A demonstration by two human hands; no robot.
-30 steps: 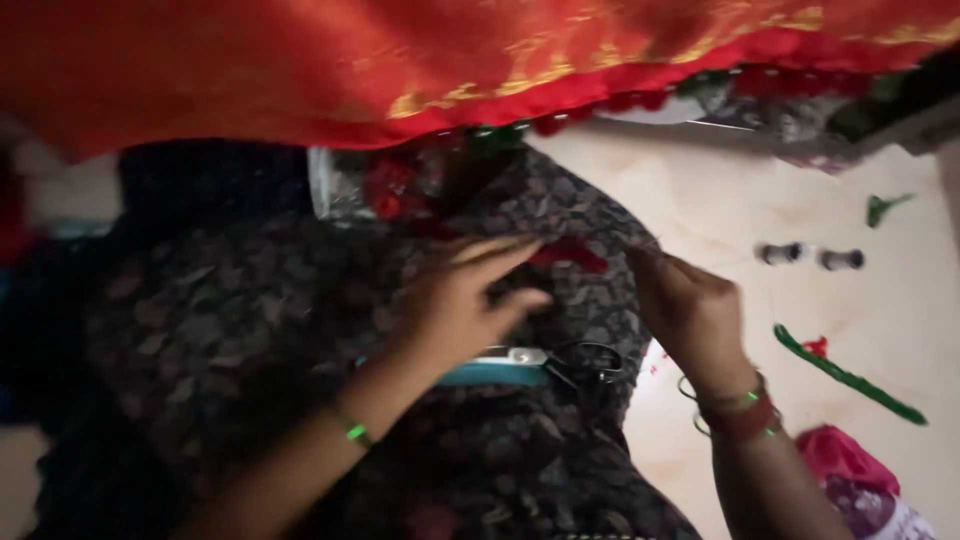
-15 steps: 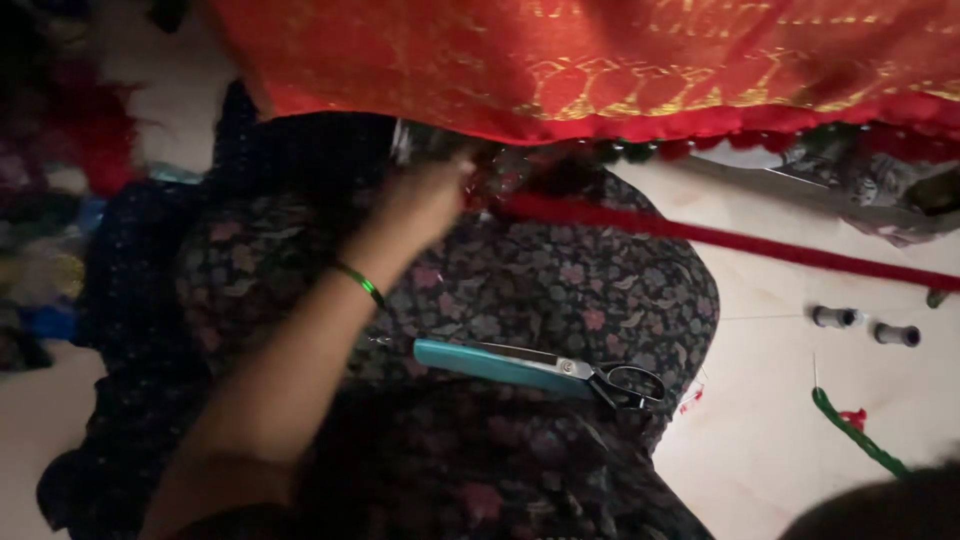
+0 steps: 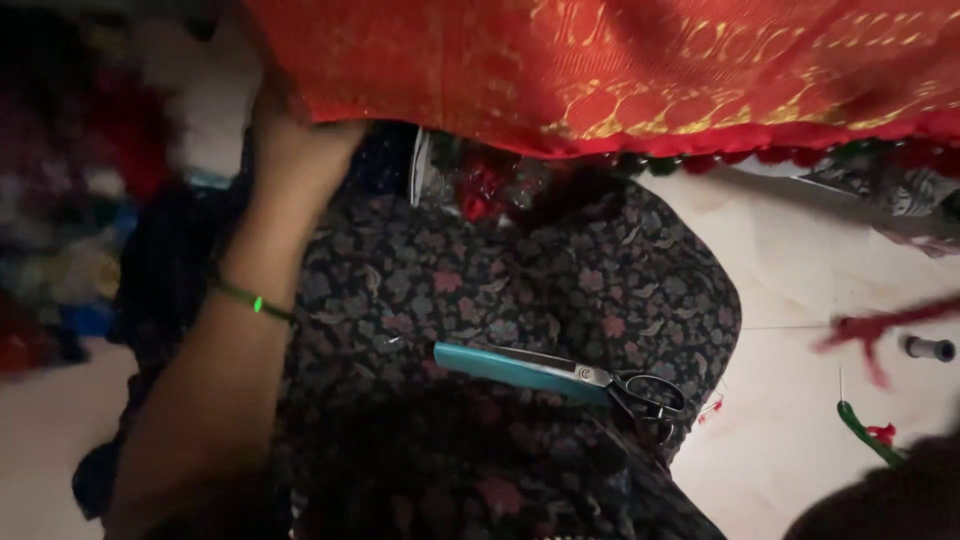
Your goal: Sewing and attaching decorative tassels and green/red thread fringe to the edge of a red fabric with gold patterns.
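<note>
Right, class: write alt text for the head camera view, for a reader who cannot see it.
A person's left hand reaches up to the edge of a red and gold cloth hanging across the top. Scissors in a teal sheath lie on the dark floral fabric over the lap; a blurred red cord crosses the pale floor at right.

scissors point(image 3: 560, 372) on lap | cloth point(image 3: 620, 70) above, behind | spool point(image 3: 928, 348) on floor, right

floor point(image 3: 800, 260): pale, smooth | light: dim | left edge: blurred coloured clutter point(image 3: 60, 250)
</note>
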